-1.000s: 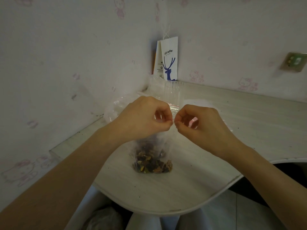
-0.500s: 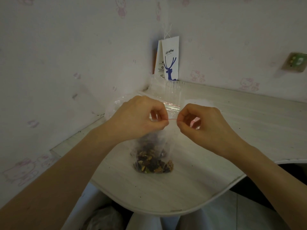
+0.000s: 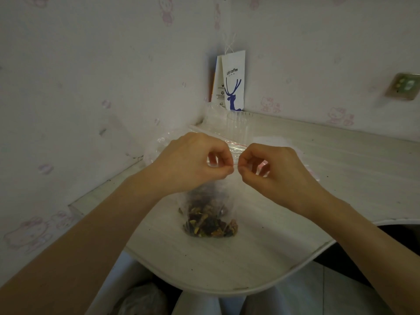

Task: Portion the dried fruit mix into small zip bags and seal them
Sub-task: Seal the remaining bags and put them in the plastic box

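We see a small zip bag (image 3: pixel 229 196) standing upright on the table (image 3: pixel 295 223), close to its rounded front edge, with the dried fruit mix (image 3: pixel 211 221) settled in its bottom. Both hands are at its top. The left hand (image 3: pixel 193 162) pinches the zip strip (image 3: pixel 235 164) between thumb and forefinger, and the right hand (image 3: pixel 277 171) pinches the same strip just beside it. Only a sliver of the red line shows between the two grips.

The strip runs left to right, level with the table's front edge, and the bag hangs straight down from both grips. We judge the seal is being pressed shut. The move ahead turns on sliding the pinches outward along that left-right line, each hand toward its own end. Neither hand is nearer than the other; they meet about mid-strip.

Most of the strip is hidden under the knuckles, so we cannot tell how much of it is closed; it may be only the middle. The bag's upper left side is covered by the left hand.

Toward the table's back corner lie a larger clear bag (image 3: pixel 163 144) with a red zip line and a clear cup (image 3: pixel 237 126), with a paper bag (image 3: pixel 233 80) printed with a blue deer behind them. A wall socket (image 3: pixel 404 86) sits blurred at the far right.
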